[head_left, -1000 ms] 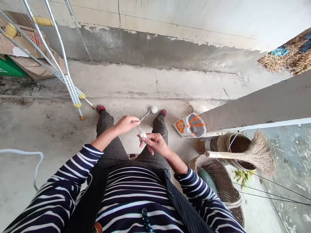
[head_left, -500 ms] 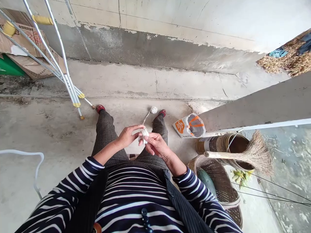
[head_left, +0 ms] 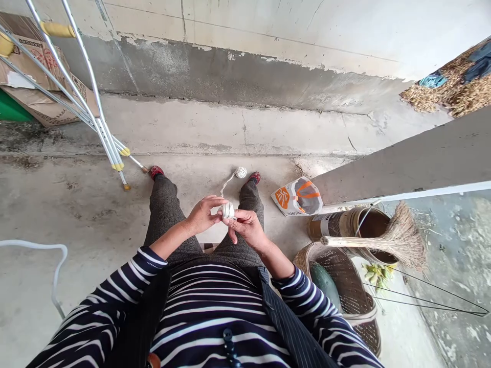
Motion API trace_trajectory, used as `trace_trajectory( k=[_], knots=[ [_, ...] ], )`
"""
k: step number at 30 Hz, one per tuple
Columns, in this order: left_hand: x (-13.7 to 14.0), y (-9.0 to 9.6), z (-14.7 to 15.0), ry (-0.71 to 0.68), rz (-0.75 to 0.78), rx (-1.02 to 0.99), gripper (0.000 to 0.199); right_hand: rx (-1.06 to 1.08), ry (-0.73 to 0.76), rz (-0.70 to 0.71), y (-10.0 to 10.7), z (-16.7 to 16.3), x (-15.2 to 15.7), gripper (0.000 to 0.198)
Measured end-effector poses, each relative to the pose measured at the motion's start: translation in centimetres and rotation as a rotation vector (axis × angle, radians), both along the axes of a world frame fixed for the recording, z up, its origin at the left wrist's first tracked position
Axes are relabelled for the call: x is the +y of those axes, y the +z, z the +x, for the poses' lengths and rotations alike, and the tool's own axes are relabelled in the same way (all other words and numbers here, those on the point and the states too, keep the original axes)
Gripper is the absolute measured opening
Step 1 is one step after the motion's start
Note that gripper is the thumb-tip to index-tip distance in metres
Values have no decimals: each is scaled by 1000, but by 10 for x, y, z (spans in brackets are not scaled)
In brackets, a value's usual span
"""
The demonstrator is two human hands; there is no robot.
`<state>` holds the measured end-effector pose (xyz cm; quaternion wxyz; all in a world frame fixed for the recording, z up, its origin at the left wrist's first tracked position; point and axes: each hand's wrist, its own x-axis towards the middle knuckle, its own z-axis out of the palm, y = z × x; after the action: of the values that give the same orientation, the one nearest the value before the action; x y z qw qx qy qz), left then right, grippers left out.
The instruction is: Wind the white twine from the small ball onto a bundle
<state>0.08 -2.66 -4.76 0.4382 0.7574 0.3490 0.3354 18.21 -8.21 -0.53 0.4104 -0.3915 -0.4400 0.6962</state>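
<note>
Between my two hands, above my lap, is a small ball of white cord (head_left: pixel 227 210). My left hand (head_left: pixel 203 214) pinches it from the left, its fingers reaching over the far side. From the right, my right hand (head_left: pixel 247 226) grips the ball with thumb and fingers, its lower fingers curled beneath. A twisted strand of cord (head_left: pixel 228 183) runs from the far side of my hands down to a second white cord ball (head_left: pixel 241 172) on the floor, just left of my right shoe.
Crutches (head_left: pixel 97 122) lean at the left by cardboard boxes (head_left: pixel 42 76). On the right stand a white and orange bag (head_left: pixel 286 199), a bucket (head_left: pixel 326 228) with a straw broom (head_left: pixel 402 240) across it, and a wicker basket (head_left: pixel 353 286) holding a dark green melon (head_left: pixel 324 283).
The ball in my hands has turned, and my fingers have shifted on it. The strand to the floor ball hangs in a looser curve. The view has moved slightly.
</note>
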Motion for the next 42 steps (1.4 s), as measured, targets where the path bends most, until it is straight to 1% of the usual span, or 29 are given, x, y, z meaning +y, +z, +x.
trace_trajectory(
  k=[4, 7, 11, 14, 18, 22, 25, 28, 30, 33, 36, 38, 40, 42],
  knots=[
    [2, 2, 2, 1, 75, -49, 25, -5, 22, 67, 4, -1, -2, 25],
    [7, 7, 2, 20, 151, -70, 21, -10, 49, 113, 7, -3, -5, 22],
    [14, 12, 1, -49, 244, -68, 20, -20, 56, 121, 10, -4, -6, 26],
    [18, 15, 1, -52, 266, -87, 20, -30, 55, 110, 10, -4, -7, 31],
    [24, 21, -3, -34, 195, -75, 24, 9, 36, 112, 8, -4, -8, 29],
    [32, 35, -18, -39, 8, 1, 27, 20, 27, 103, 5, 0, -6, 28],
    [43, 46, -32, -88, -136, 118, 32, 11, 46, 87, 6, 5, -4, 30],
    [57, 52, -41, -157, -216, 184, 37, 28, 122, 54, 7, 8, -4, 31],
    [64, 50, -43, -170, -251, 172, 38, 56, 174, 26, 7, 9, -4, 28],
    [67, 39, -39, -189, -308, 143, 37, 97, 190, 21, 8, 8, -4, 27],
    [60, 25, -31, -255, -369, 155, 37, 112, 163, 50, 10, 7, -3, 31],
    [51, 21, -26, -269, -385, 187, 38, 99, 146, 72, 12, 7, -2, 34],
    [40, 24, -23, -189, -335, 156, 39, 81, 135, 99, 13, 7, -1, 35],
    [28, 31, -21, -82, -244, 67, 39, 57, 129, 120, 15, 8, 0, 36]
  ],
)
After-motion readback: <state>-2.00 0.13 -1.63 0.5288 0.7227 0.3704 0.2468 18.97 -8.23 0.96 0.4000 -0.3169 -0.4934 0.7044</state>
